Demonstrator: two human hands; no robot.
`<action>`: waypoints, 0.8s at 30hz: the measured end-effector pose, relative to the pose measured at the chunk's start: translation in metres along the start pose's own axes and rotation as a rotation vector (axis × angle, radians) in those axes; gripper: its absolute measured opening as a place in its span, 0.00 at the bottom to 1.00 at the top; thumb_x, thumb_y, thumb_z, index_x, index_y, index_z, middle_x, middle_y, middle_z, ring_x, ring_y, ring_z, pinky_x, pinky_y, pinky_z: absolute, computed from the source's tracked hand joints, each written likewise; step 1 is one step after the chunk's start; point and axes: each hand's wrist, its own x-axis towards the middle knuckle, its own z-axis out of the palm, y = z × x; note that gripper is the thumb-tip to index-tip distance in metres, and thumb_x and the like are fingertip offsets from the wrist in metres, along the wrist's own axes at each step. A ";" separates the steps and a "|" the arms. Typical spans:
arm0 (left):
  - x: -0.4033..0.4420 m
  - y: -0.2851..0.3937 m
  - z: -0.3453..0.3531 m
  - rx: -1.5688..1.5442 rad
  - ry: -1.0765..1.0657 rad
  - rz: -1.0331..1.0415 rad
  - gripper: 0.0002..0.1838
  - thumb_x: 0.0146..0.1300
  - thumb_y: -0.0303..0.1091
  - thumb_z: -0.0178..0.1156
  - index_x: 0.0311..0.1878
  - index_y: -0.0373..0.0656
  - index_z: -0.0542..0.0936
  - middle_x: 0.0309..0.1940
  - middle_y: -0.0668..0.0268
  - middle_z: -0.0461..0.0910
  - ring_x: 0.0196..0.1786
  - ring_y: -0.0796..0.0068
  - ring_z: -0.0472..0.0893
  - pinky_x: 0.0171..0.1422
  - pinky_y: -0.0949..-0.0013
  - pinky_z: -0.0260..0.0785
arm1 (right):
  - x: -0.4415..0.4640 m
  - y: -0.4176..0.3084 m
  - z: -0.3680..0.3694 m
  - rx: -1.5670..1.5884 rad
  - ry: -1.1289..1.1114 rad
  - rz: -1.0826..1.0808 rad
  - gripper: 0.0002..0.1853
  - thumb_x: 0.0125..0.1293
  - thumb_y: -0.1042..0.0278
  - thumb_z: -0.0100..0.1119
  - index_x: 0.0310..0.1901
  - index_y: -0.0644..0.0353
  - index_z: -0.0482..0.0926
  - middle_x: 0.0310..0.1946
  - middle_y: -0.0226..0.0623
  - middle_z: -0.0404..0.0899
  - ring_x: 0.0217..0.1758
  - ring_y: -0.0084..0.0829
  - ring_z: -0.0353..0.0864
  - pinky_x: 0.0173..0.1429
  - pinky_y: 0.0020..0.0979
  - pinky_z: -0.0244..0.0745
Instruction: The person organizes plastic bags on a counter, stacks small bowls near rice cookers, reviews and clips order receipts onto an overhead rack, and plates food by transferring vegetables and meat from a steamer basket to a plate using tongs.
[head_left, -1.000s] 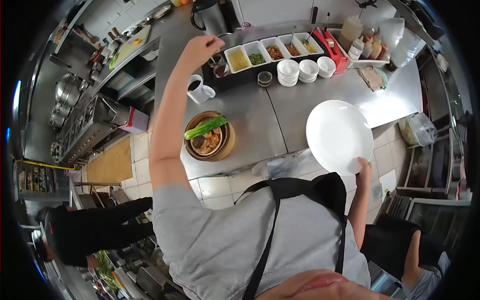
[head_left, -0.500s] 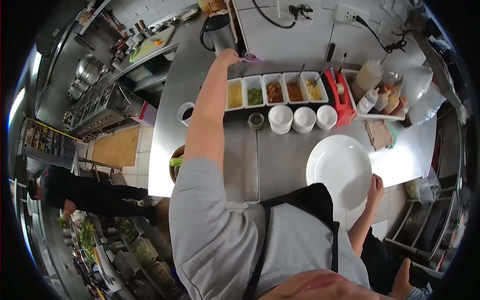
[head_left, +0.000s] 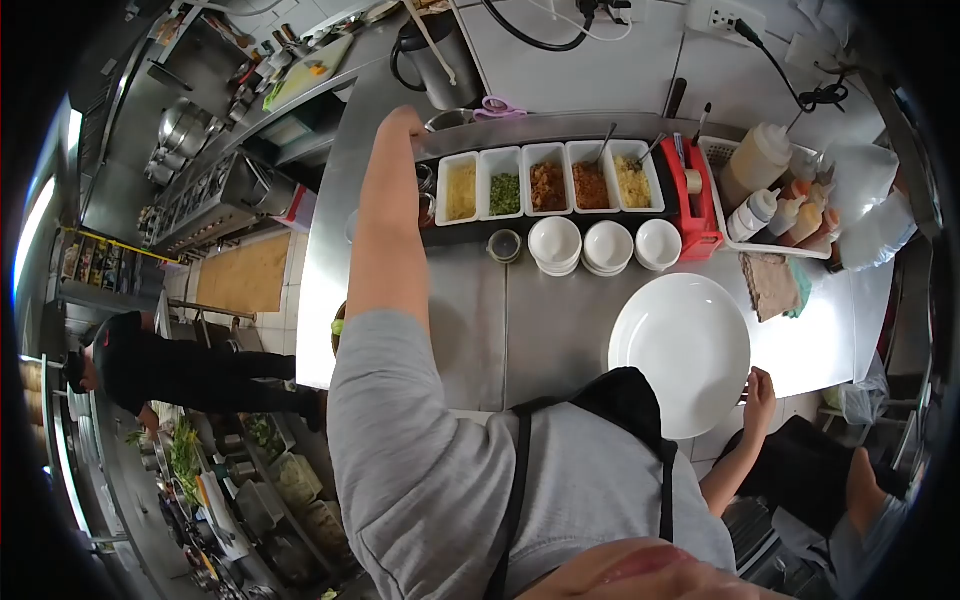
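Note:
My left hand [head_left: 402, 124] reaches to the back left of the steel counter, beside a round metal bowl [head_left: 450, 120] and several small jars [head_left: 427, 208]. Its fingers are mostly hidden behind the hand's back. Pink-handled scissors [head_left: 500, 107] lie to its right, apart from it. My right hand [head_left: 760, 395] is at the right rim of a large white plate [head_left: 680, 355], fingers curled closed at the edge. The plate has nothing on it and overhangs the counter's front edge.
White food tubs [head_left: 503, 183] stand in a row behind stacked white bowls [head_left: 555, 244]. Farther right are a red tape dispenser [head_left: 697, 205], a basket of squeeze bottles [head_left: 762, 215] and a cloth [head_left: 768, 285]. A grey jug [head_left: 445, 70] stands behind. Another person [head_left: 190, 365] works at left.
My left hand has moved left, away from beside the scissors, which stay by the wall. My right hand remains at the plate's rim. The view has shifted slightly.

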 end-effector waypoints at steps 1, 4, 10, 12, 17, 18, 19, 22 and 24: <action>-0.014 0.004 0.002 0.002 -0.002 -0.002 0.18 0.40 0.46 0.69 0.29 0.41 0.82 0.26 0.63 0.80 0.26 0.73 0.79 0.33 0.64 0.72 | -0.002 0.000 -0.003 0.001 -0.002 0.003 0.10 0.66 0.68 0.48 0.43 0.65 0.74 0.28 0.31 0.75 0.24 0.17 0.71 0.26 0.21 0.67; -0.055 0.030 -0.007 0.109 0.006 -0.054 0.15 0.34 0.40 0.70 0.26 0.42 0.83 0.26 0.63 0.81 0.29 0.71 0.80 0.36 0.65 0.73 | -0.003 -0.009 -0.010 -0.187 0.032 -0.010 0.12 0.65 0.66 0.50 0.44 0.65 0.74 0.30 0.34 0.76 0.27 0.21 0.74 0.30 0.22 0.68; -0.046 0.025 -0.030 -0.004 0.146 0.135 0.13 0.36 0.39 0.68 0.24 0.40 0.82 0.24 0.61 0.81 0.26 0.72 0.80 0.34 0.65 0.73 | -0.026 -0.026 -0.038 -0.297 0.191 -0.144 0.11 0.64 0.68 0.51 0.43 0.65 0.74 0.30 0.34 0.76 0.27 0.23 0.73 0.31 0.24 0.67; -0.039 0.020 -0.047 -0.056 0.265 0.184 0.12 0.39 0.40 0.65 0.25 0.41 0.82 0.26 0.59 0.81 0.29 0.68 0.81 0.37 0.64 0.73 | -0.033 -0.022 -0.050 -0.298 0.264 -0.171 0.10 0.64 0.68 0.51 0.42 0.65 0.74 0.29 0.34 0.74 0.28 0.22 0.71 0.31 0.23 0.65; -0.091 0.018 -0.070 0.086 0.642 0.236 0.16 0.44 0.45 0.60 0.28 0.42 0.82 0.31 0.55 0.81 0.37 0.60 0.81 0.43 0.62 0.72 | -0.042 -0.026 -0.061 -0.377 0.337 -0.288 0.11 0.64 0.67 0.51 0.42 0.65 0.74 0.30 0.33 0.72 0.27 0.21 0.69 0.31 0.22 0.64; -0.101 0.017 -0.068 0.059 0.812 0.260 0.17 0.45 0.46 0.58 0.28 0.42 0.82 0.27 0.59 0.81 0.36 0.59 0.80 0.43 0.61 0.71 | -0.042 -0.030 -0.061 -0.369 0.347 -0.300 0.11 0.64 0.67 0.51 0.42 0.65 0.74 0.30 0.33 0.71 0.27 0.21 0.69 0.31 0.22 0.64; -0.112 0.016 -0.069 0.033 0.983 0.286 0.18 0.46 0.47 0.57 0.28 0.41 0.82 0.22 0.62 0.81 0.34 0.59 0.80 0.44 0.60 0.70 | -0.043 -0.034 -0.060 -0.360 0.358 -0.311 0.11 0.65 0.67 0.51 0.43 0.66 0.74 0.31 0.33 0.71 0.27 0.20 0.69 0.31 0.22 0.64; -0.170 0.017 -0.082 -0.139 0.889 0.323 0.20 0.45 0.49 0.58 0.29 0.39 0.80 0.22 0.61 0.80 0.32 0.63 0.80 0.41 0.64 0.71 | -0.043 -0.044 -0.054 -0.343 0.357 -0.334 0.11 0.65 0.67 0.50 0.43 0.65 0.74 0.32 0.33 0.71 0.28 0.20 0.69 0.31 0.22 0.64; -0.201 0.021 -0.077 -0.303 0.880 0.377 0.21 0.43 0.51 0.58 0.22 0.38 0.79 0.17 0.60 0.78 0.26 0.67 0.80 0.37 0.68 0.71 | -0.037 -0.041 -0.050 -0.314 0.339 -0.352 0.11 0.65 0.67 0.50 0.44 0.65 0.74 0.32 0.33 0.71 0.28 0.20 0.69 0.31 0.23 0.65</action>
